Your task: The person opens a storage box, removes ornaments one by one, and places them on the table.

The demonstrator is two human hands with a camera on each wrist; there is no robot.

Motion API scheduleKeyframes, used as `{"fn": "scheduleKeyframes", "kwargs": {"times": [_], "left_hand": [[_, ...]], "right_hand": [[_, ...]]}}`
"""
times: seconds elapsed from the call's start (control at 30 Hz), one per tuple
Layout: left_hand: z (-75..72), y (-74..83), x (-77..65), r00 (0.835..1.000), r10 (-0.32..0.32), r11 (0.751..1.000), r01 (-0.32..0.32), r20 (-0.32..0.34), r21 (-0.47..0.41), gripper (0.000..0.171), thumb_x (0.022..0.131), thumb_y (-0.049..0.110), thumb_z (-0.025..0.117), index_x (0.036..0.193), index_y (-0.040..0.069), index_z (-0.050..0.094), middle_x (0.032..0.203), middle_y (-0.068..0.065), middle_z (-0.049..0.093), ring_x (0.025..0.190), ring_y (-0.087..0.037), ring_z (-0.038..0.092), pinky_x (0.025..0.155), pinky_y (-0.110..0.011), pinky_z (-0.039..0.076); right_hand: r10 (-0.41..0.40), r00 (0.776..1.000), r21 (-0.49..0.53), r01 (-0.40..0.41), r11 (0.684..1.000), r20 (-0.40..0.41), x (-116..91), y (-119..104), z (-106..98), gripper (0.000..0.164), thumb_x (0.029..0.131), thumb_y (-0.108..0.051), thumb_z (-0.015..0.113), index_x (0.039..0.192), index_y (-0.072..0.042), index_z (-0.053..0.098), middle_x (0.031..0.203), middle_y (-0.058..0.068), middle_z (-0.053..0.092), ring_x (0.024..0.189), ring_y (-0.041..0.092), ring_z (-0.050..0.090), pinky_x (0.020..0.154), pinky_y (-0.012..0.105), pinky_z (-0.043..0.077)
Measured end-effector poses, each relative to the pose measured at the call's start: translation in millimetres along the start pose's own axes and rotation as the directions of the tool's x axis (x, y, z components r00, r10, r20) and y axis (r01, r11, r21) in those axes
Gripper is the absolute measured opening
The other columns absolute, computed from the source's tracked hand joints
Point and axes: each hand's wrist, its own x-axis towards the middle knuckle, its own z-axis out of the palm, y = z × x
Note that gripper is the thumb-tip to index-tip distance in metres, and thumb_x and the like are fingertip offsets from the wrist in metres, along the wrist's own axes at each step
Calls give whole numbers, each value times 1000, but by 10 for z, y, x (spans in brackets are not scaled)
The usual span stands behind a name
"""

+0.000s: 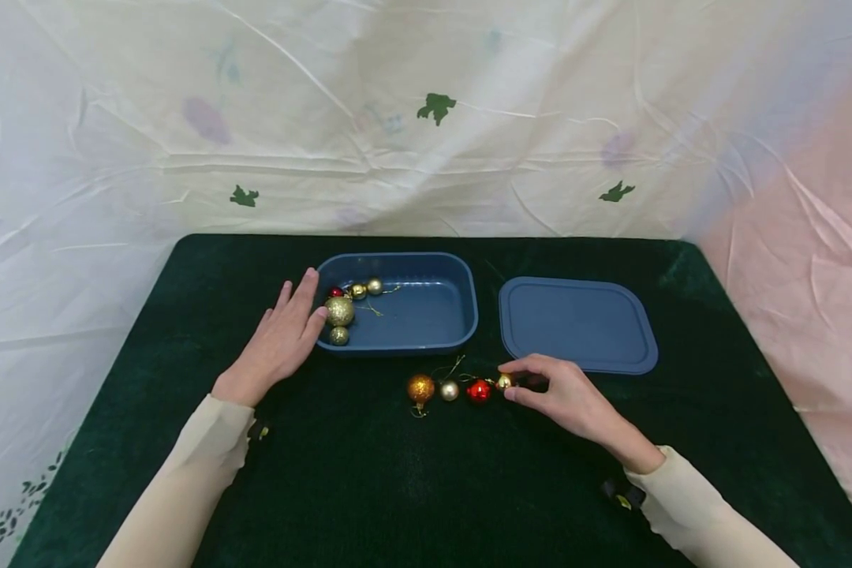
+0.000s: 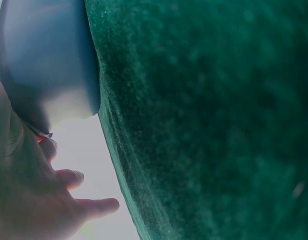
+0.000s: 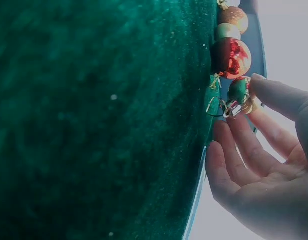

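My left hand (image 1: 280, 331), fingers straight, touches the left end of a blue plastic box (image 1: 426, 315). Inside the box, several Christmas baubles lie gathered at the left, the largest a gold glitter bauble (image 1: 339, 311). In front of the box a row of baubles lies on the cloth: an orange glitter bauble (image 1: 420, 389), a pale gold bauble (image 1: 450, 390) and a red bauble (image 1: 479, 391). At the row's right end my right hand (image 1: 571, 394) pinches a small shiny gold bauble (image 1: 504, 382) between thumb and finger. The right wrist view shows that gold bauble (image 3: 239, 90) beside the thumb.
A flat blue lid (image 1: 578, 325) lies to the right of the box, just beyond my right hand. Dark green cloth (image 1: 397, 489) covers the table. A pale patterned curtain (image 1: 426, 158) hangs behind the table and at its sides.
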Motion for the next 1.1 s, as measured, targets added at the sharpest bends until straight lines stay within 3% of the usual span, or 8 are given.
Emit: {"fn": "scheduleKeyframes", "kwargs": {"times": [0.27, 0.67, 1.1], "left_hand": [[31, -18, 8, 1000, 13, 1000, -13, -14, 3, 72, 111, 54, 18, 166, 19, -10, 174, -5, -9, 158, -40, -7, 118, -75, 7], [43, -21, 3, 1000, 10, 1000, -10, -17, 10, 73, 110, 55, 18, 166, 18, -10, 174, -6, -8, 157, -41, -7, 118, -75, 7], [27, -22, 7, 1000, 9, 1000, -9, -10, 8, 73, 110, 56, 17, 166, 19, -11, 174, -6, -9, 157, -41, -7, 118, -75, 7]], "right_hand": [[-29, 1000, -46, 29, 999, -2, -4, 54, 45, 37, 95, -24, 75, 130, -15, 70, 124, -2, 70, 114, 17, 65, 94, 45, 57], [-17, 1000, -95, 17, 995, 6, 13, 90, 90, 36, 94, -25, 77, 129, -19, 71, 122, -5, 70, 110, 14, 65, 92, 43, 57], [-35, 999, -153, 33, 988, -13, -28, 9, 48, 39, 95, -27, 76, 133, -17, 69, 127, -1, 69, 114, 20, 65, 94, 49, 56]]}}
